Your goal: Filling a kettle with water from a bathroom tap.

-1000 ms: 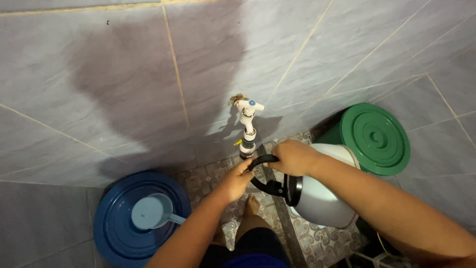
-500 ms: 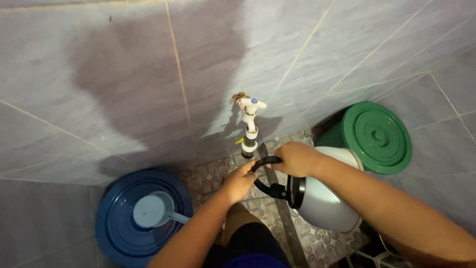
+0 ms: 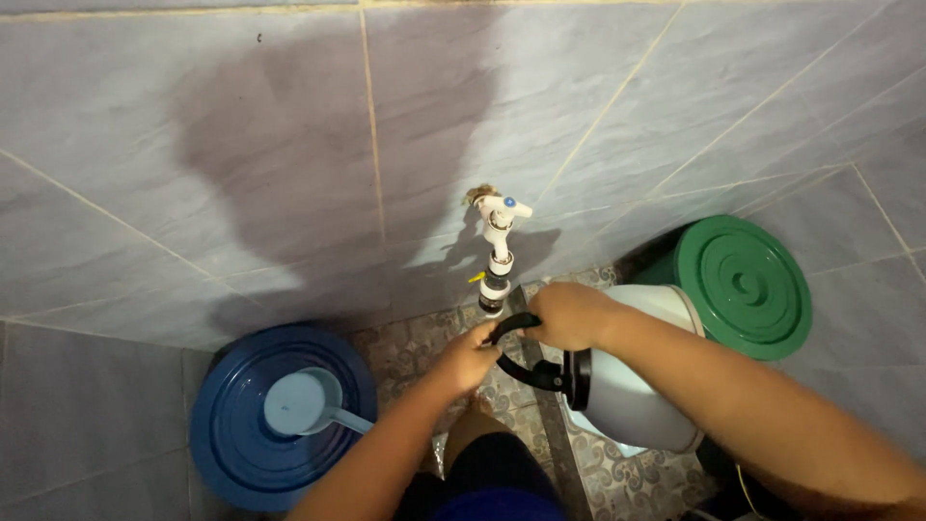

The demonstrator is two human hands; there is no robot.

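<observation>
My right hand [image 3: 571, 315] grips the top of the black handle [image 3: 526, 370] of a white kettle-like vessel [image 3: 634, 386], which I hold tilted on its side just below a white wall tap [image 3: 498, 253]. My left hand [image 3: 467, 356] has its fingers closed on the front end of the same handle, right under the tap's outlet. No water is visible coming from the tap.
A blue lidded bucket [image 3: 232, 442] with a light blue scoop [image 3: 304, 403] on its lid stands at lower left. A green lidded bucket [image 3: 743, 286] stands at right by the grey tiled wall [image 3: 241, 164]. Patterned floor tiles [image 3: 405, 347] and my legs lie below.
The view shifted slightly, so tap and buckets sit further right and lower. Both hands stay on the handle under the tap; the vessel has barely moved.
</observation>
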